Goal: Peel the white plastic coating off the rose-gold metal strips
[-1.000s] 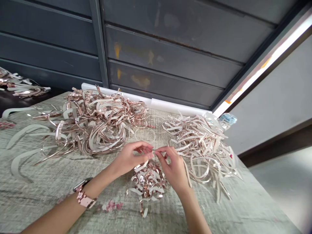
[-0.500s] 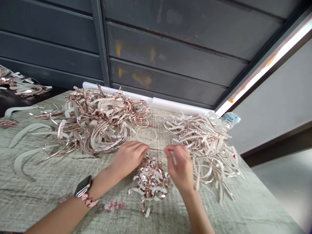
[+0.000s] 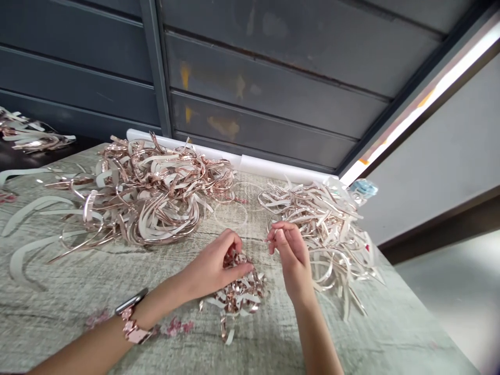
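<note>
A small heap of curled rose-gold and white ribbon (image 3: 244, 291) lies on the table in front of me. Over its upper left side is my left hand (image 3: 213, 265), thumb and fingers apart, with curls showing in the gap between them. The fingertips touch or nearly touch the heap. Just right of it my right hand (image 3: 291, 250) is raised, its fingers bent in and closed towards the thumb. Anything in that pinch is too small to make out. A watch (image 3: 133, 302) with a pink band circles my left wrist.
A large tangle of rose-gold and white ribbon strips (image 3: 167, 182) spreads at the left, a paler bundle of strips (image 3: 324, 219) at the right. White rolls (image 3: 269, 169) lie along the dark panelled wall (image 3: 250, 67). Clear bands (image 3: 230, 214) rest between the bundles.
My left hand has moved down onto the curled heap and its thumb has spread away from the fingers. The thin strand stretched between both hands no longer shows. My right hand has turned slightly.
</note>
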